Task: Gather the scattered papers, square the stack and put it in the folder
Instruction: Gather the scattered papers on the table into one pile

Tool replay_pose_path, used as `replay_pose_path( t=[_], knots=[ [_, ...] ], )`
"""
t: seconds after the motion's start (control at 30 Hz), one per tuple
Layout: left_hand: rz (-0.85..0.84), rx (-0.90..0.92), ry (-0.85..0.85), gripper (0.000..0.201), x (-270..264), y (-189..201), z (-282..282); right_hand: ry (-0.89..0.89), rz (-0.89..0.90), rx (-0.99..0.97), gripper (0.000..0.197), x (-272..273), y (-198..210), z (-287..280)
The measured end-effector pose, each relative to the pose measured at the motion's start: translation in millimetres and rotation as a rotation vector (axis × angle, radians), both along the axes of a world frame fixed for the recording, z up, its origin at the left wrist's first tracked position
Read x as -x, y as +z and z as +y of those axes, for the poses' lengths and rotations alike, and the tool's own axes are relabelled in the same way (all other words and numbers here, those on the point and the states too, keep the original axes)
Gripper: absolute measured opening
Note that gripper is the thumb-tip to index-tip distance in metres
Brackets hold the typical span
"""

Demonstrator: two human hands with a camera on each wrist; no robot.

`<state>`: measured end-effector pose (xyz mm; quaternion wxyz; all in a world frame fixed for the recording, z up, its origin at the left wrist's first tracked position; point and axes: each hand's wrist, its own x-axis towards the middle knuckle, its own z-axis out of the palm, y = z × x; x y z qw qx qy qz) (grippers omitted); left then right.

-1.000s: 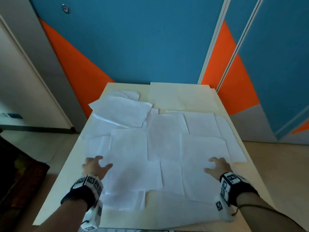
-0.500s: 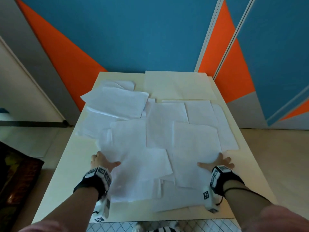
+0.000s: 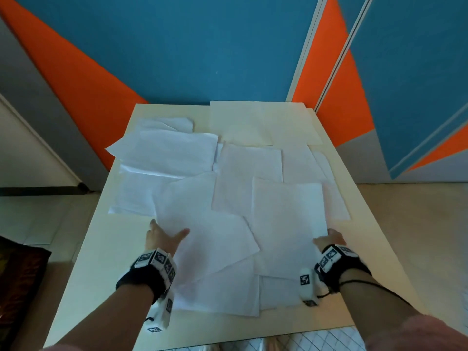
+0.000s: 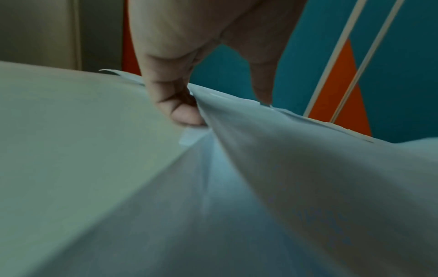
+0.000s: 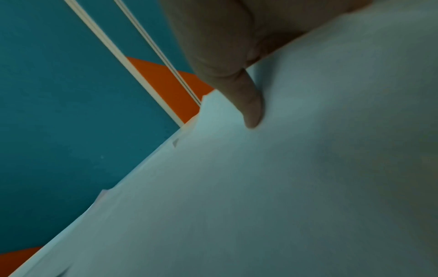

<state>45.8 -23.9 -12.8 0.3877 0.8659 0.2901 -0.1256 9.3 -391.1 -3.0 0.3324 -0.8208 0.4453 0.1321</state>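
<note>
The near papers have bunched inward; left hand and right hand pinch their edges (gathering barely begun).

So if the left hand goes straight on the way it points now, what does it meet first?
The left hand points away from the person, toward the wall. It would probably first meet the white sheets lying just beyond its fingertips near the table's left edge; depth is unclear.

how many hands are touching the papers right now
2. The left hand holds the near left edge of the papers; the right hand holds their near right edge, fingers partly hidden under sheets.
</note>
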Motion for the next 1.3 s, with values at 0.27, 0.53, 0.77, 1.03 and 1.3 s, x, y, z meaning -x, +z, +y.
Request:
replay_pose_path(
  t=[0.27, 0.53, 0.77, 1.03, 1.3],
  knots=[
    [0.029, -0.047, -0.137, 0.045, -10, 2, -1, 0.12, -0.058, -0.09, 0.034, -6, 20, -10],
    [-0.001, -0.063, -0.13, 0.043, -20, 0, -27, 0.229, -0.056, -0.191, 0.035, -37, 8, 7],
    [0.072, -0.163, -0.111, 0.046, -31, -5, -7, 0.114, -0.17, -0.248, 0.039, -60, 25, -63],
    [0.077, -0.07, -0.076, 0.039, -34, -9, -24, 0.282, -0.221, -0.398, 0.031, -82, 9, -9],
    [0.005, 0.104, 0.097, 0.06, -32, -2, -39, 0.412, -0.312, 0.121, 0.049, -103, -8, 9]
  ],
)
